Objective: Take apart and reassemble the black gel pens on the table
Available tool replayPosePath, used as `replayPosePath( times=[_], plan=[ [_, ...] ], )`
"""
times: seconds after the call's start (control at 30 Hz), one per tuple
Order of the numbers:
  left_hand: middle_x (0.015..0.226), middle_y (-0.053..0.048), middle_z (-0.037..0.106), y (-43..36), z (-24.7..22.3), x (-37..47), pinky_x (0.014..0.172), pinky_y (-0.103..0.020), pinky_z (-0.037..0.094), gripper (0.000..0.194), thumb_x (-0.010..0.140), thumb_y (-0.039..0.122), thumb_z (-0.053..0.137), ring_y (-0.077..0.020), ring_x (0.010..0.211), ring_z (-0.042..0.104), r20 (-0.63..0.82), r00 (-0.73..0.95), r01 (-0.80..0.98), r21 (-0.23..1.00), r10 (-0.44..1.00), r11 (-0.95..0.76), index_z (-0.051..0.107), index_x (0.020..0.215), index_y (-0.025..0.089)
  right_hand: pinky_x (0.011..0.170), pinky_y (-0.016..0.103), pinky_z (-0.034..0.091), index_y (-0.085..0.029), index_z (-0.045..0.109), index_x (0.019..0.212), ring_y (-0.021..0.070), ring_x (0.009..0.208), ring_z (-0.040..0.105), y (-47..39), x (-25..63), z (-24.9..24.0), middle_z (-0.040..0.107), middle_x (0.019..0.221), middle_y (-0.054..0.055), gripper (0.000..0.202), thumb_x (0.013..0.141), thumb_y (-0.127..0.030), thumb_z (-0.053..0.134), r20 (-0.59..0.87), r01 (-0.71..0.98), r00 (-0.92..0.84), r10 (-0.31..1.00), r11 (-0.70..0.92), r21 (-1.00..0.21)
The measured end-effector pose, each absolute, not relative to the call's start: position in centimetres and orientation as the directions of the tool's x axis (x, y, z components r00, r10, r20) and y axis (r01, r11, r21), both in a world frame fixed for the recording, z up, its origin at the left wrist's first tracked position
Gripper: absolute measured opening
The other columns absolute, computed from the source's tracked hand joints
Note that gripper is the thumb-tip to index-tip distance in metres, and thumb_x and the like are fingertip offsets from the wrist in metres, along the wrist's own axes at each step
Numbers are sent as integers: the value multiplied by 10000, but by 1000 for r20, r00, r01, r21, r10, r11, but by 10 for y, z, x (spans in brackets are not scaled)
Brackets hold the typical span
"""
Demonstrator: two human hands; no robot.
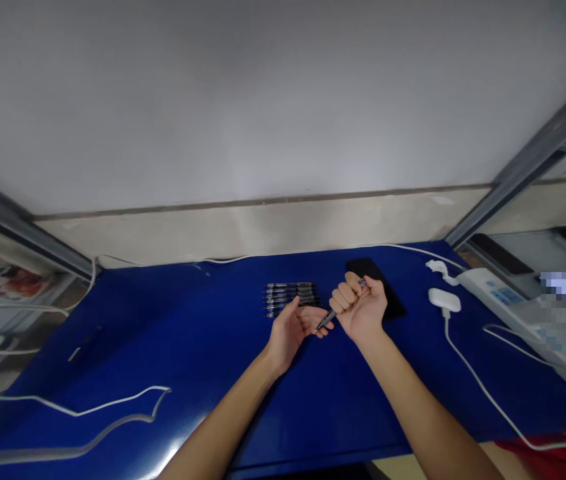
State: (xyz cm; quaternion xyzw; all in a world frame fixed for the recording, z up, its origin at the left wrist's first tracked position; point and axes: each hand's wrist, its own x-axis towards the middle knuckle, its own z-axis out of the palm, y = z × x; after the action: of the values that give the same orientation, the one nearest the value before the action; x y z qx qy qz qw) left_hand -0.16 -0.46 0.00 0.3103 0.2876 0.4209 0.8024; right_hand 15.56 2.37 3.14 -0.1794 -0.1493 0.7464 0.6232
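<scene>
A dark pen slants down to the left from my right hand, whose fingers are wrapped round it with the thumb near its upper end. Under the pen's pointed end is my left hand, palm up, with thumb and fingers apart; whether the tip touches those fingers I cannot tell. Just beyond my left hand, several similar dark pens lie side by side in a neat row on the blue tabletop. My left hand hides part of the nearest ones.
Behind my right hand lies a flat black object. To the right are a white earbud case on a cable and a long white power strip. White cables cross the left side. A pale wall closes off the back.
</scene>
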Motion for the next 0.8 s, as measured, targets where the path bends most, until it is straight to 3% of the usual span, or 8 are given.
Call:
replayPosePath(
  times=[0.47,0.8],
  plan=[
    [881,-207,719,-6,-1,-1,750,-341,436,677,922,594,370,-241,763,641,-188,486,-503,739,853,449,732,962,24,386,254,143,-226,250,578,96,426,75,23,155,31,111,481,-83,346,771,-395,482,-73,-873,-135,988,-154,-463],
    [869,-197,719,-6,-1,-1,758,-348,431,638,908,589,409,-231,744,629,-201,471,-494,747,859,446,738,941,43,367,229,227,-224,261,562,93,410,99,24,155,31,132,468,-83,384,784,-422,503,-73,-850,-136,988,-155,-504]
  ],
)
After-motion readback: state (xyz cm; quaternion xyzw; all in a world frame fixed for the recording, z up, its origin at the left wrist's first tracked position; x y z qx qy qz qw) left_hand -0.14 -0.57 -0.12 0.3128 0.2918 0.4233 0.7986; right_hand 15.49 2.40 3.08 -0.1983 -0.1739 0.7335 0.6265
